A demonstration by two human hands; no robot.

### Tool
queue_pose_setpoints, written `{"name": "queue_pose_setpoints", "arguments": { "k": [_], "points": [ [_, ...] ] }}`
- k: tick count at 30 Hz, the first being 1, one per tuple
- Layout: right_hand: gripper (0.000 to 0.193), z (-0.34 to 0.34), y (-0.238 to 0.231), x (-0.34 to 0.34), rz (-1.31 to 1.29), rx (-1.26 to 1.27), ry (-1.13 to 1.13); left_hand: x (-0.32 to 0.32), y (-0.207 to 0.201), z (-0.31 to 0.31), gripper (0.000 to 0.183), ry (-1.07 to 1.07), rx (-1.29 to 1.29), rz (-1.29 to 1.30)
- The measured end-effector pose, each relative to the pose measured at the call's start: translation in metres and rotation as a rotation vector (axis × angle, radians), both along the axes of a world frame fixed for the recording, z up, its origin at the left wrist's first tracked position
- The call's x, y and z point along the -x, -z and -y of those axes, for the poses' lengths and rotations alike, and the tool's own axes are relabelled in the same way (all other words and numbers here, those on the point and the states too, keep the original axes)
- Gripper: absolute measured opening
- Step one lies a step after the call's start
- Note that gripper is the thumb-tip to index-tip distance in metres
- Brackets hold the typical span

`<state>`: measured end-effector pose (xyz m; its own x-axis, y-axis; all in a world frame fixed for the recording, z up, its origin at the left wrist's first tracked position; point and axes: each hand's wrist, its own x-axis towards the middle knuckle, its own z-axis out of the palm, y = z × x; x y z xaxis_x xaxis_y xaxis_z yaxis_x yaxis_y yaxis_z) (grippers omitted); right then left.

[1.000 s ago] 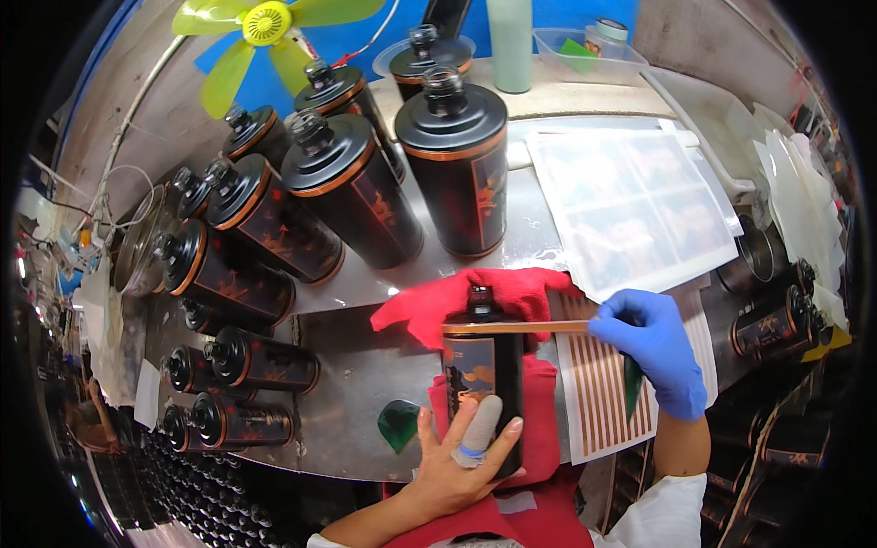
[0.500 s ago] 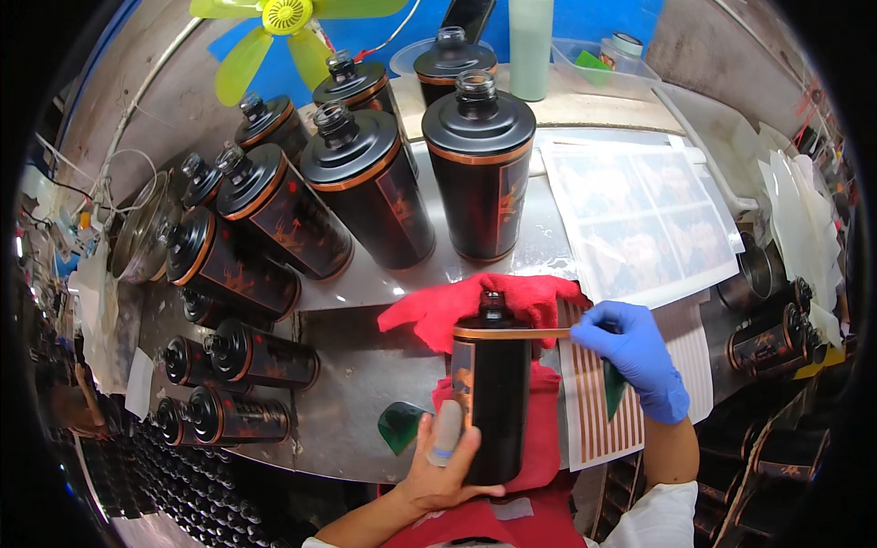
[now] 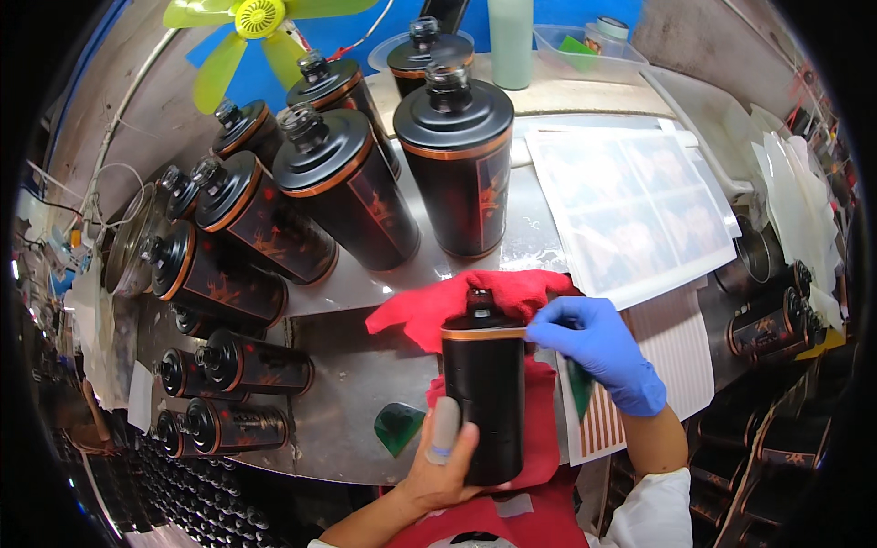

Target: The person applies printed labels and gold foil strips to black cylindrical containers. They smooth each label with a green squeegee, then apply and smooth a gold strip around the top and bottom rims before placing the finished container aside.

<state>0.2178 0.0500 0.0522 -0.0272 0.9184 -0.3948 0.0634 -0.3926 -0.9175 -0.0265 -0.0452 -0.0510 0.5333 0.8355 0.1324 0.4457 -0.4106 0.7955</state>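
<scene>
The left hand (image 3: pixel 443 457) holds a black bottle (image 3: pixel 484 393) upright from below, its grip closed around the lower body with a covered thumb lying on the front face. The bottle stands over a red cloth (image 3: pixel 475 306) spread at the near edge of the metal desk (image 3: pixel 365 374). The right hand (image 3: pixel 598 352), in a blue glove, touches the bottle at its copper shoulder band (image 3: pixel 482 333); the fingertips are pinched closed on the band's right end. Just right of this hand lies a sheet of copper strips (image 3: pixel 639 384) on white backing. A green triangular scraper (image 3: pixel 399 426) rests on the desk left of the bottle. Farther back, a large sheet of printed labels (image 3: pixel 630 205) lies flat on the right. Finished black bottles (image 3: pixel 457 169) stand in a cluster behind the cloth, with more lying on their sides at the left edge. A yellow-green fan (image 3: pixel 260 18) sits at the far rim.
</scene>
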Motion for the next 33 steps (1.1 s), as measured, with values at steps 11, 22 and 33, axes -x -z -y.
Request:
{"name": "queue_pose_setpoints", "arguments": {
  "k": [11,22,33],
  "points": [
    [0.016,-0.001,-0.004,0.014,-0.038,-0.052,0.028,-0.010,-0.035,-0.012,0.093,0.186,-0.441,-0.300],
    [0.016,-0.007,0.006,0.012,0.047,-0.041,0.030,-0.009,-0.017,-0.017,0.092,0.022,-0.392,0.102],
    [0.015,0.004,0.016,-0.001,0.026,-0.030,0.138,-0.007,-0.027,-0.022,0.107,0.163,-0.177,0.057]
  ]
}}
